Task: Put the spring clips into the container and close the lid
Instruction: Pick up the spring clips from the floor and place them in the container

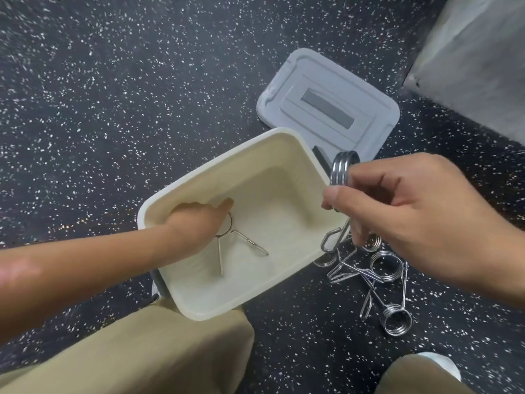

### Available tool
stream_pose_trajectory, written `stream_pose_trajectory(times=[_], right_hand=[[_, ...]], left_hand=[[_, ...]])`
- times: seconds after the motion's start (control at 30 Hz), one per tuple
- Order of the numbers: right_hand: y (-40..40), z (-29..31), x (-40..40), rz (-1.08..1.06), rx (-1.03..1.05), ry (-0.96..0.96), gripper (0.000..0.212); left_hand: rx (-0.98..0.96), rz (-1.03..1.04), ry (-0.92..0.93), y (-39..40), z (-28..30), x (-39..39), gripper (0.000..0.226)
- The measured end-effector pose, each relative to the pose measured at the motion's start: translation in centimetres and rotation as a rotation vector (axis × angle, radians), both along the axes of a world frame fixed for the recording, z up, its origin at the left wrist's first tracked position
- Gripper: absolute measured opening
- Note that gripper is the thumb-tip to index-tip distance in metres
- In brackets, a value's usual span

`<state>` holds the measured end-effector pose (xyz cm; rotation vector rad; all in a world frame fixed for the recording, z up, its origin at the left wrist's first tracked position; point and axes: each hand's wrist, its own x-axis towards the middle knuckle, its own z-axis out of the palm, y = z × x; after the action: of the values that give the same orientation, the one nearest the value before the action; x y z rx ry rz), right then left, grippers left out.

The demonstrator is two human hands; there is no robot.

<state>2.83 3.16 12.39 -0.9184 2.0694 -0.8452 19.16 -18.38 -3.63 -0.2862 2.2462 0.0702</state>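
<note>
A cream rectangular container [284, 149] stands open on the floor at centre. My left hand [199, 220] reaches inside it, fingers closed around the ring of a metal spring clip [241, 243] that rests on the bottom. My right hand [420, 217] hovers over the container's right rim, pinching another spring clip [342, 169] by its coil, its handles hanging down. The grey lid [329, 103] lies flat on the floor behind the container. Several loose spring clips [383, 282] lie in a pile on the floor to the container's right, under my right hand.
The floor [113, 95] is dark rubber with white flecks. A grey fabric-covered object [477, 61] fills the top right corner. My knees in tan trousers [159, 354] are at the bottom, the left one touching the container's near corner.
</note>
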Motion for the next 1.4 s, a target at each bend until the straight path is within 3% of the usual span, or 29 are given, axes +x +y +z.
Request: stream_pose_trajectory(times=[0.27,0.43,0.57,0.9,1.13,1.4], right_hand=[[-5.9,-0.3,0.8,0.066,-0.031,0.058,0.053],[-9.7,-3.0,2.1,0.129,0.054,0.113,0.043],[-11.7,-6.8,3.6,0.088,0.206,0.068,0.035],[-12.6,-15.8,5.1,0.020,0.458,0.161,0.043],[-13.4,-18.1,4.1,-0.043,0.455,0.257,0.019],[-12.7,-19.4,4.3,-0.008,0.448,0.285,0.031]], left_hand=[[-0.044,0.000,0.116,-0.2,-0.5,0.5,0.066],[0.030,0.084,0.309,-0.6,1.4,1.2,0.022],[0.102,0.079,0.440,-1.0,4.1,2.2,0.036],[0.142,0.092,0.508,-1.1,5.6,3.2,0.039],[0.127,0.045,0.540,-1.0,5.4,3.3,0.041],[0.138,0.059,0.530,-0.4,5.7,2.6,0.040]])
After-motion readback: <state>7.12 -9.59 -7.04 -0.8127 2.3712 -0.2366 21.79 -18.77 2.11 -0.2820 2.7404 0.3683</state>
